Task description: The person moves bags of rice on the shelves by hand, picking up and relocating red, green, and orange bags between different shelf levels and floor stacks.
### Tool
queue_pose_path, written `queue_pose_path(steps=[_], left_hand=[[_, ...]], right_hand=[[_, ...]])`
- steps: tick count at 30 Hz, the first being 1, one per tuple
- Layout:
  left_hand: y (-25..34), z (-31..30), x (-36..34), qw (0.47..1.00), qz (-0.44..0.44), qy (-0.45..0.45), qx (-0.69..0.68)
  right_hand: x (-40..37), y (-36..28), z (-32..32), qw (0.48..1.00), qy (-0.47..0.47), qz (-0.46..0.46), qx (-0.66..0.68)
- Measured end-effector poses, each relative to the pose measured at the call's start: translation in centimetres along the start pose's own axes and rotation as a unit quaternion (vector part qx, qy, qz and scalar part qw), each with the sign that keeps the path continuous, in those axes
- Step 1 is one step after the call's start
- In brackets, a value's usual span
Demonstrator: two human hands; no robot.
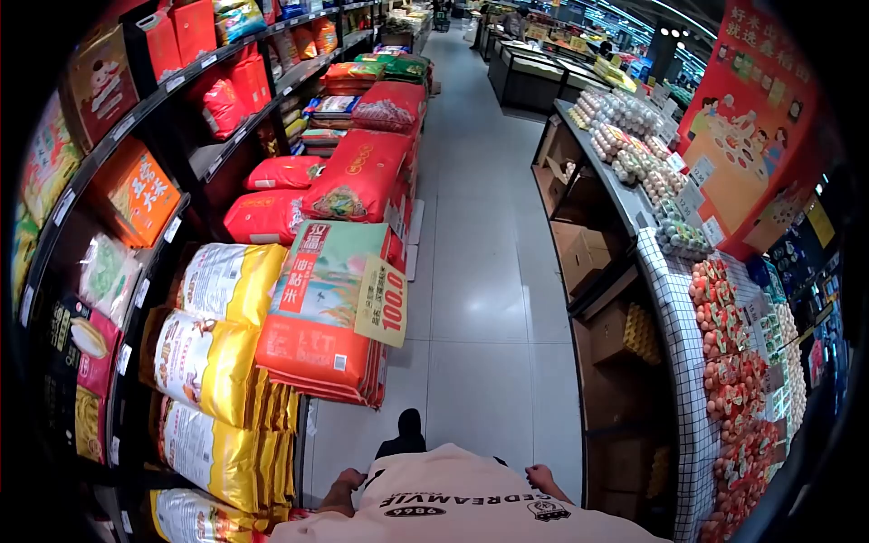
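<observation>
My left hand (351, 478) hangs low beside my body with its fingers curled in, and nothing shows in it. The closest goods to it are red and green rice bags (319, 303) stacked on the left, and yellow and white sacks (204, 357) piled next to them. On the other side, my right hand (540, 474) also hangs with curled fingers, nothing visible in it. It is apart from the egg stand (674, 362) on the right. Neither hand touches any goods. One dark shoe (410, 423) shows on the floor ahead.
A grey tiled aisle (480, 235) runs forward between the displays. Tall shelves (163, 100) with packaged goods line the left, behind red bags (362, 172). Packed eggs (724, 362) cover the right stand, with cardboard boxes (584, 258) underneath. A price card (382, 303) juts toward the aisle.
</observation>
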State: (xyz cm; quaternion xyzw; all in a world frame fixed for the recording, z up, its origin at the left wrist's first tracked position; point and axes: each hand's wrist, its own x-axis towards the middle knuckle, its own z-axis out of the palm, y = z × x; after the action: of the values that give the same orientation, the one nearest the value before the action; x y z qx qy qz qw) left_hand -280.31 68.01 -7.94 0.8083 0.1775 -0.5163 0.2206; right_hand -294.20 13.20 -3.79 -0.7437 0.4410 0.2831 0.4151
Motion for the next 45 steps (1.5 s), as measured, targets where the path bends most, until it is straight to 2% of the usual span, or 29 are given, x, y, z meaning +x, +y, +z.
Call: queue_pose_path(steps=[2,3,4,5,6,7,9,11,15,17,19,21,22,25,26,27,30,31,33,34,35,37,39,40,41,42,43,44,45], left_hand=[[5.1,-5.9,1.8,0.998,0.055,0.018,0.021],[7.8,-8.6,3.8,0.990,0.123,0.068,0.018],[10.3,-11.0,6.0,0.951,0.252,0.165,0.063],[15.8,-15.4,2.6,0.942,0.308,0.128,0.039],[19.8,-18.3,2.0,0.947,0.307,0.065,-0.069],[24.8,-21.4,-1.9,0.958,0.242,0.080,-0.132],[28.6,-24.3,5.0,0.866,0.434,0.225,-0.106],[34.6,-28.1,3.0,0.856,0.448,0.220,-0.136],[41.1,-31.4,3.1,0.874,0.422,0.176,-0.164],[42.0,-31.7,4.0,0.889,0.396,0.180,-0.142],[40.6,-30.7,9.5,0.905,0.364,0.209,-0.065],[40.3,-29.9,9.1,0.927,0.320,0.176,-0.083],[39.4,-29.2,10.5,0.943,0.279,0.170,-0.062],[36.8,-26.9,13.9,0.975,0.183,0.128,-0.018],[37.4,-27.0,13.5,0.972,0.201,0.125,0.002],[37.9,-26.9,13.0,0.968,0.218,0.118,0.023],[44.0,-28.3,11.3,0.995,0.049,0.081,-0.017],[44.9,-28.5,12.7,0.997,0.046,0.051,-0.046],[47.2,-28.5,15.8,0.967,0.203,0.131,-0.084],[49.2,-29.7,17.3,0.973,0.194,0.087,-0.093],[50.6,-30.1,18.2,0.978,0.157,0.135,-0.011],[50.5,-29.0,28.0,0.940,0.193,0.103,-0.261],[58.1,-35.5,24.9,0.966,0.240,0.095,0.000],[58.5,-35.7,29.5,0.969,0.200,0.067,-0.131],[62.2,-39.2,27.7,0.962,0.250,0.101,-0.035],[63.5,-40.5,30.8,0.954,0.255,0.056,-0.147],[65.2,-42.5,34.5,0.961,0.249,0.116,-0.003],[69.0,-46.1,32.5,0.976,0.200,0.081,-0.040],[70.6,-48.5,34.4,0.964,0.249,0.090,-0.022]], right_hand=[[-3.3,-4.5,-0.9,0.998,0.022,0.001,-0.056],[-2.9,-4.5,-0.7,0.997,0.021,0.024,-0.065],[-1.5,-4.6,-0.4,0.999,0.033,0.039,-0.008],[0.2,-4.1,0.2,0.996,0.043,0.056,0.048],[0.5,-5.8,0.0,0.992,0.053,0.072,0.087],[1.3,-7.2,0.0,0.985,0.068,0.053,0.149],[3.3,-11.3,-0.2,0.977,0.080,0.052,0.188],[5.6,-14.6,0.1,0.978,0.081,0.038,0.188],[8.2,-22.7,-1.9,0.989,0.093,-0.005,0.112],[11.5,-24.9,-2.9,0.992,0.090,-0.003,0.092],[15.2,-27.3,-4.4,0.994,0.079,-0.002,0.074],[23.9,-25.4,-5.1,0.986,0.110,-0.119,-0.041],[26.0,-26.9,-6.6,0.983,0.112,-0.127,-0.071],[27.9,-38.5,-15.0,0.998,0.025,-0.048,-0.025],[32.3,-40.0,-16.4,0.999,0.015,-0.025,0.040],[35.6,-42.2,-18.8,0.997,-0.003,-0.055,0.045],[42.5,-50.3,-26.0,0.982,0.053,-0.165,0.073],[43.6,-53.5,-28.2,0.979,0.063,-0.167,0.094],[45.2,-59.5,-31.9,0.971,0.081,-0.184,0.126],[46.2,-62.0,-33.2,0.967,0.088,-0.196,0.138],[47.0,-64.3,-34.2,0.962,0.094,-0.208,0.152],[47.0,-68.1,-35.1,0.964,0.090,-0.212,0.135],[48.0,-70.4,-35.0,0.969,0.087,-0.193,0.131],[49.4,-70.6,-34.4,0.972,0.082,-0.186,0.119],[50.3,-70.0,-33.8,0.976,0.075,-0.177,0.107],[50.3,-69.9,-33.2,0.982,0.065,-0.144,0.102],[49.9,-69.8,-32.5,0.987,0.054,-0.111,0.098],[50.1,-69.0,-31.6,0.993,0.056,-0.060,0.087],[49.7,-68.7,-31.1,0.995,0.032,-0.009,0.095]])
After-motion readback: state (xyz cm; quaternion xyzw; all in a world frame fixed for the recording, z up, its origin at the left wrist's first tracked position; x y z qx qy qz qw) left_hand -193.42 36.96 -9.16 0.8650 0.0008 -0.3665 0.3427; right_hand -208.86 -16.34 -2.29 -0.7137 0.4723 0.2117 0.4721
